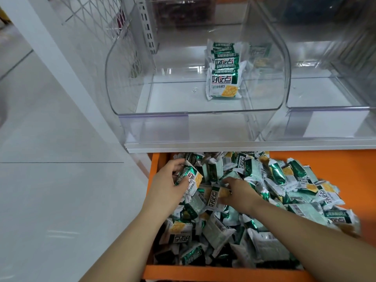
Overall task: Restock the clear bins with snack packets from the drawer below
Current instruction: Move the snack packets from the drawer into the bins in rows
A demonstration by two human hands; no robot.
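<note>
Down in the orange drawer [223, 272], the left hand [169, 183] is gripping a bunch of snack packets [191, 177] while the right hand [239, 193] is pinching another packet [214, 198] just beside it. A short row [222, 75] is sitting in the clear bin [130, 82] above.

Orange drawer [223, 272] stands open under the shelf, heaped with green-and-white snack packets [295, 192]. Left hand [168, 181] grips a small bundle [191, 179] at the heap's left side. Right hand [237, 193] pinches a single packet [215, 197] just beside it. Clear bin [154, 119] above holds a short row of packets [223, 72] along its right wall.
</note>
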